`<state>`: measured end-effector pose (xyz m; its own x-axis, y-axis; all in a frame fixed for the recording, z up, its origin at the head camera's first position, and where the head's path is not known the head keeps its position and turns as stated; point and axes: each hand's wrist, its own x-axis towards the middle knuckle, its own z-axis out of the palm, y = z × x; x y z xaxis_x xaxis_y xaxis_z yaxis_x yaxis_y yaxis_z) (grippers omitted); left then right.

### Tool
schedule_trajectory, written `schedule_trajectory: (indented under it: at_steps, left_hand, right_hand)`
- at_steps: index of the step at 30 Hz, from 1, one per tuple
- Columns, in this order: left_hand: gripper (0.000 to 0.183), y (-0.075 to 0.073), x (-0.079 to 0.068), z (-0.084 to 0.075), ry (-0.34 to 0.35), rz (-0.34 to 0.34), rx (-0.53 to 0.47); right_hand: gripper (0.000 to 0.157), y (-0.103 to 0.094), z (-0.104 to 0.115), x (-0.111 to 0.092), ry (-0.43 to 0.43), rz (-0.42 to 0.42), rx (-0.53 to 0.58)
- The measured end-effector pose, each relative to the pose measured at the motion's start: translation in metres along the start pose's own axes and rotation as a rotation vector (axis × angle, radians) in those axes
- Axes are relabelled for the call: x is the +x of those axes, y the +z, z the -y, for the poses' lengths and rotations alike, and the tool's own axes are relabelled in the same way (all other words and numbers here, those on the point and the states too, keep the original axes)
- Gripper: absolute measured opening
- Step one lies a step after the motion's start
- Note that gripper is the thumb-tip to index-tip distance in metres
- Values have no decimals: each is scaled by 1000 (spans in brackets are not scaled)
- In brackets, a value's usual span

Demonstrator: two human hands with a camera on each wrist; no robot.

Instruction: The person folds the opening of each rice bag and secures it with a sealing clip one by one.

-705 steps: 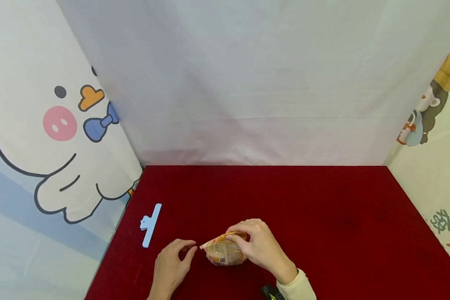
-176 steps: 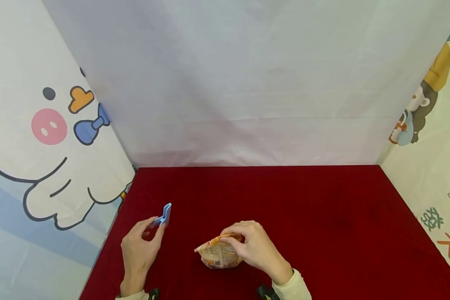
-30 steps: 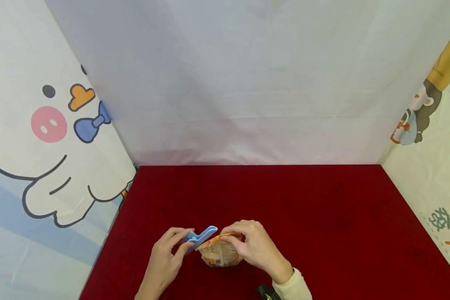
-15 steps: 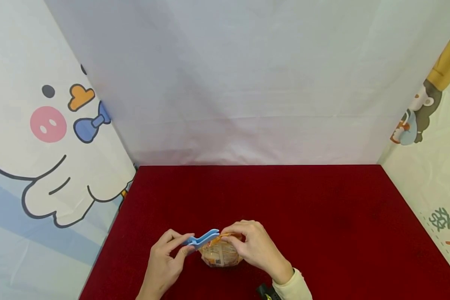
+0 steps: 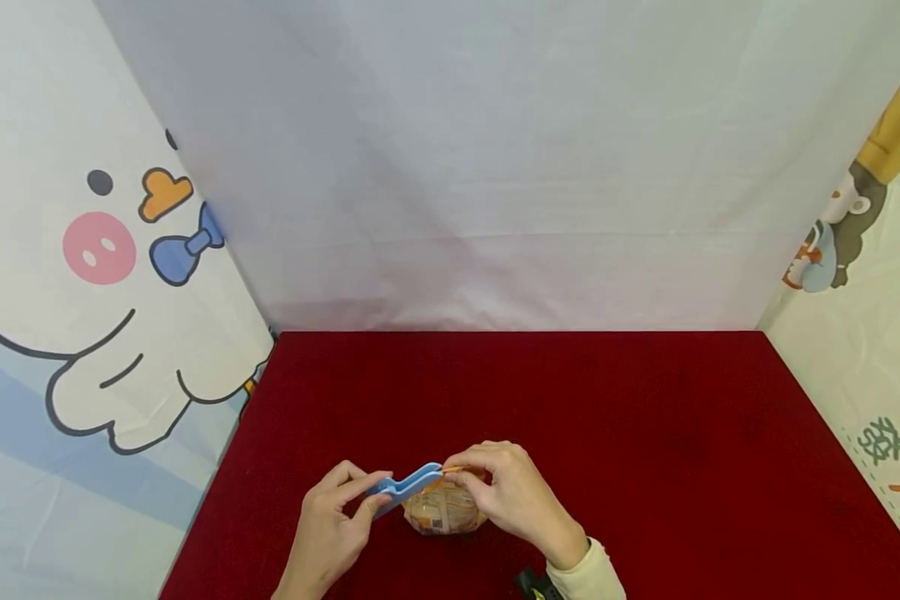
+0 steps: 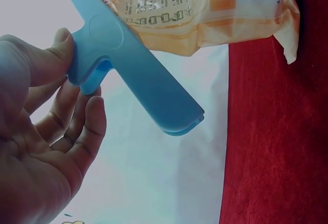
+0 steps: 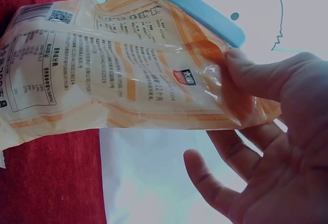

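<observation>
My left hand point(image 5: 333, 517) pinches the handles of a light-blue bag clip point(image 5: 414, 483) between thumb and fingers. Seen from the head, the clip's two long bars are parted and overlap the top edge of an orange-and-clear printed food bag point(image 5: 444, 510). In the right wrist view, one bar of the clip point(image 7: 210, 14) runs along the bag's upper edge point(image 7: 102, 75), its end close to my right thumb. With thumb and fingertips my right hand point(image 5: 513, 492) holds the bag's top at its right end. The bag's contents are hidden behind print.
A dark red tabletop point(image 5: 570, 400) lies under the hands. White cloth point(image 5: 495, 167) hangs behind it, with cartoon-printed sheets on the left point(image 5: 120, 333) and right point(image 5: 870, 350). A dark strap point(image 5: 532, 583) shows by the right sleeve point(image 5: 588, 573).
The clip lay on the table at left long ago; my left hand has since picked it up. Over the last second it moved right, over the bag's top edge. My right hand keeps its hold.
</observation>
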<state>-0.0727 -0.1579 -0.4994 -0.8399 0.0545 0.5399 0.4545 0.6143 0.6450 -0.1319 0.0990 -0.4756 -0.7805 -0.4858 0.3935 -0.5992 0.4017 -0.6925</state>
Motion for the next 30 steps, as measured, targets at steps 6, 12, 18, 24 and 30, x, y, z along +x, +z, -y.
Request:
schedule_trajectory:
  at_steps: [6, 12, 18, 24, 30]
  left_hand:
    - [31, 4, -1, -1, -11, -27, -18]
    - [32, 7, -1, 0, 19, -52, -32]
    - [33, 8, -2, 1, 38, -64, -30]
    - [34, 9, -1, 3, 52, -75, -26]
    - [34, 11, 2, 2, 77, -58, -43]
  right_hand:
    - [11, 1, -1, 1, 26, 17, 67]
    - [15, 2, -2, 0, 34, 20, 109]
    - [14, -1, -2, 0, 49, 67, 140]
    - [11, 0, -2, -1, 111, 33, 151]
    - [21, 2, -5, 0, 59, -9, 155]
